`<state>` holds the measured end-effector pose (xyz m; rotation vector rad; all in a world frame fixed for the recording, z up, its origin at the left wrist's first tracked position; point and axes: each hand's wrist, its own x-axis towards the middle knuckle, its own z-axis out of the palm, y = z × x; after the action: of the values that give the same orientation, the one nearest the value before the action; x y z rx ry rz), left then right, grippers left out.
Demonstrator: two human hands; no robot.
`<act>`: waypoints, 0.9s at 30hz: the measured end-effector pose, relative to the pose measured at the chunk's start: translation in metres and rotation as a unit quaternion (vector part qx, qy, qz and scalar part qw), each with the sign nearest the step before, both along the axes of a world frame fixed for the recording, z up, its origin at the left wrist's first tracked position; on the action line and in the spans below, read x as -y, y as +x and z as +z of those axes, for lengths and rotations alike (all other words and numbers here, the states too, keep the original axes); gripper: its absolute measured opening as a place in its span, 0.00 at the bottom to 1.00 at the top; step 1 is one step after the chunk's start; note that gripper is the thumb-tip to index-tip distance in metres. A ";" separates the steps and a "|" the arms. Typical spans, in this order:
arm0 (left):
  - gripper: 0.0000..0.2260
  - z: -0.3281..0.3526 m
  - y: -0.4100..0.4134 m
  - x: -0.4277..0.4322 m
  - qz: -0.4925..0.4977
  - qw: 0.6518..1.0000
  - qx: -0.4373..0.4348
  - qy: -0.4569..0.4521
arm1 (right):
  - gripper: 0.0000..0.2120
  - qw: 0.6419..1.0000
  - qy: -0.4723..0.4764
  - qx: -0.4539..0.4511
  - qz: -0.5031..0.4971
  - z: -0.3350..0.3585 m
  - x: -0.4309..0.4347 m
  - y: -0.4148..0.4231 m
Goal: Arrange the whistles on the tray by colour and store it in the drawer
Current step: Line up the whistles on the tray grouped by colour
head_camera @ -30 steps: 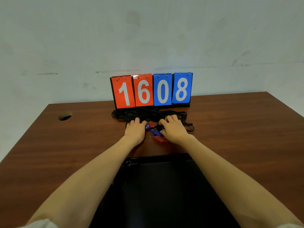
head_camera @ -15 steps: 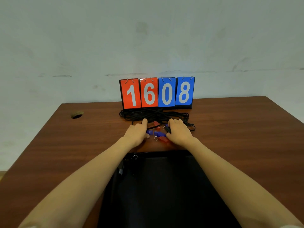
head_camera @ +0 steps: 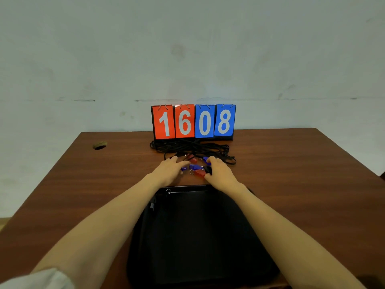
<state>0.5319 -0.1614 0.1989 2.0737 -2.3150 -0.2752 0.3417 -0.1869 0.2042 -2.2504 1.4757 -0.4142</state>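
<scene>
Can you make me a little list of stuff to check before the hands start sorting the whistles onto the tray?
1. Whistles within reach: ok, red whistle and blue whistle lie between left hand and right hand.
2. Tray close: ok, black tray sits just behind the hands.
3. Cords untangled: not ok, black cords lie in a heap.
4. Whistles sorted: not ok, colours mixed.
5. Drawer open: cannot tell.

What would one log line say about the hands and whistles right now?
left hand: on table by blue whistle | right hand: beside red whistle | whistles: mixed, unsorted | black tray: holds none
</scene>
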 end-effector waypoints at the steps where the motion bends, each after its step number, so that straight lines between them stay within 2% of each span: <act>1: 0.21 -0.001 0.000 0.000 0.013 1.000 -0.016 0.010 | 0.24 1.000 0.000 0.003 0.000 0.001 -0.004 -0.002; 4: 0.16 -0.004 -0.002 -0.003 0.061 0.995 -0.080 0.003 | 0.22 1.000 -0.002 0.003 0.001 0.001 -0.015 -0.005; 7: 0.12 0.001 -0.001 -0.013 0.121 0.974 -0.156 -0.108 | 0.20 1.000 -0.009 0.014 -0.007 0.001 -0.026 -0.006; 9: 0.11 0.010 -0.001 -0.026 0.110 0.963 -0.167 -0.180 | 0.19 0.999 -0.007 0.033 -0.014 0.001 -0.034 -0.005; 11: 0.11 0.019 -0.004 -0.045 0.075 0.962 -0.166 -0.205 | 0.18 0.999 0.007 0.044 -0.019 -0.001 -0.044 -0.002; 15: 0.08 0.019 -0.011 -0.085 0.067 0.956 -0.223 -0.178 | 0.14 0.998 0.044 0.046 -0.025 -0.012 -0.063 0.003; 19: 0.11 0.002 -0.014 -0.115 0.085 0.947 -0.286 -0.121 | 0.14 0.993 0.088 0.057 -0.056 -0.020 -0.076 0.006; 22: 0.12 -0.010 -0.022 -0.130 0.070 0.953 -0.279 -0.090 | 0.15 0.992 0.105 0.050 -0.056 -0.024 -0.081 0.008; 27: 0.12 -0.019 -0.018 -0.145 0.085 0.951 -0.278 -0.104 | 0.21 0.991 0.119 0.061 -0.033 -0.024 -0.087 0.025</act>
<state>0.5136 -0.0163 0.1795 1.7836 -1.7469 -0.5072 0.3668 -0.0995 0.1798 -1.9610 1.4566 -0.3682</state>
